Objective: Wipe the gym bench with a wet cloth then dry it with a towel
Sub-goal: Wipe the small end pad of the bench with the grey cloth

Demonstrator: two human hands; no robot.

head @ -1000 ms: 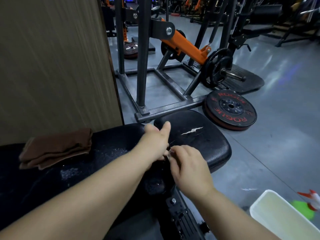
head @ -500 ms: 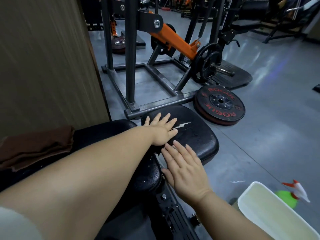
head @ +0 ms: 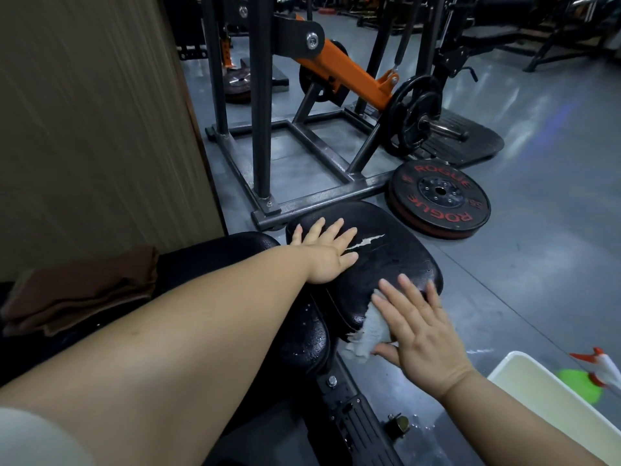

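- My left hand point(head: 322, 255) lay flat on the far side of the black padded seat of the gym bench point(head: 400, 260), fingers straight and spread, gripping nothing.
- Its fingertips rested just beside a jagged white tear point(head: 366, 243) in the black cover.
- My right hand point(head: 420, 327) pressed down on the near right edge of the same seat, fingers straight and apart, not curled.
- A crumpled pale grey wet cloth point(head: 368, 331) sat under that palm, showing at the thumb side and hanging over the seat's near edge.
- A folded brown towel point(head: 84, 290) lay on the longer black back pad point(head: 218, 253) to my left, well apart from both hands.
- Water droplets speckled the pad near the gap between the 2 cushions.
- 1 black weight plate with red lettering point(head: 440, 200) lay flat on the grey floor just beyond the seat.
- A white plastic tub point(head: 537, 395) stood on the floor at my lower right, with a green spray bottle point(head: 579, 385) just behind it.
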